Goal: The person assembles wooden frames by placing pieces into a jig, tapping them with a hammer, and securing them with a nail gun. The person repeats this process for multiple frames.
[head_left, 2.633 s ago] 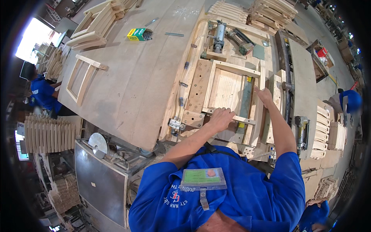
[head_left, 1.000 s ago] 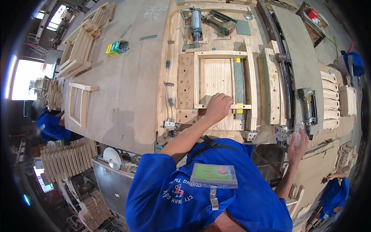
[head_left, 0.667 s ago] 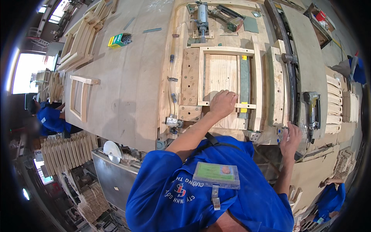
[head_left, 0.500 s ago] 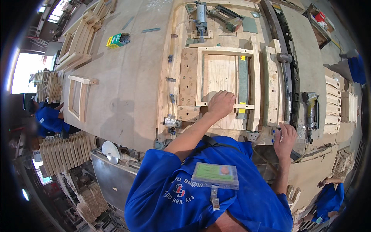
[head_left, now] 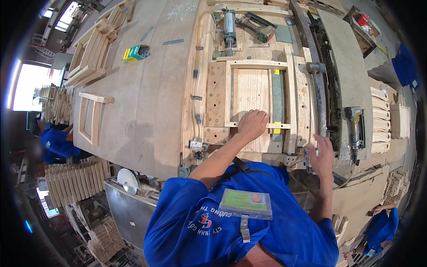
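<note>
A rectangular light-wood frame [head_left: 228, 89] lies in a clamping jig on the bench. My left hand [head_left: 253, 125] rests at its near rail, fingers curled over the wood. My right hand [head_left: 323, 153] is raised off to the right with fingers apart, holding nothing. It is nearest to a small valve with tubing [head_left: 290, 159] at the bench's front edge. A drilled wooden block [head_left: 216, 93] borders the frame on the left. On the right, another drilled block [head_left: 304, 104] stands close against the frame's outer side.
An air cylinder [head_left: 229, 26] and a nail gun [head_left: 259, 27] lie at the jig's far end. Another nail gun [head_left: 355, 127] is at right. A small box [head_left: 132, 53] and a second frame [head_left: 95, 113] sit on the left. A circular blade [head_left: 128, 181] stands front left. Other people work on both sides.
The right-hand drilled block has moved left, narrowing its gap to the frame. My right hand has come away from the valve and opened. My left hand stays on the near rail.
</note>
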Available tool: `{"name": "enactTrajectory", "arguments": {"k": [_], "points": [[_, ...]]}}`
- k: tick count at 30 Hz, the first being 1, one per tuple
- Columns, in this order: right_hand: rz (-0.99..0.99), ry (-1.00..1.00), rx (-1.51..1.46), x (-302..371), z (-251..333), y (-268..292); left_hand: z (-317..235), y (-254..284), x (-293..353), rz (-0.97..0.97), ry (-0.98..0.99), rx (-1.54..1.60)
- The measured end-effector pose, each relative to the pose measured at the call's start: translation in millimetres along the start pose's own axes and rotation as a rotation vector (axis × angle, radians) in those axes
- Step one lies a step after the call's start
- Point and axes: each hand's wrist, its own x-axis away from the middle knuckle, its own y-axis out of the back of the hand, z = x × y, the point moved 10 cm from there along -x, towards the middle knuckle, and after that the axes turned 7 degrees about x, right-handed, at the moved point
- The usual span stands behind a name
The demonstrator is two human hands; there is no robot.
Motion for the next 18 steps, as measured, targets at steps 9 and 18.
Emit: {"name": "enactTrajectory", "arguments": {"k": [9, 18], "points": [[0.034, -0.219, 0.229, -113.8, -83.2, -42.1, -3.5, 1.1, -0.5, 0.013, -0.014, -0.034], [0.020, -0.688, -0.789, -134.0, -99.2, -87.0, -3.1, -2.7, -3.9, -0.006, -0.029, -0.058]]}}
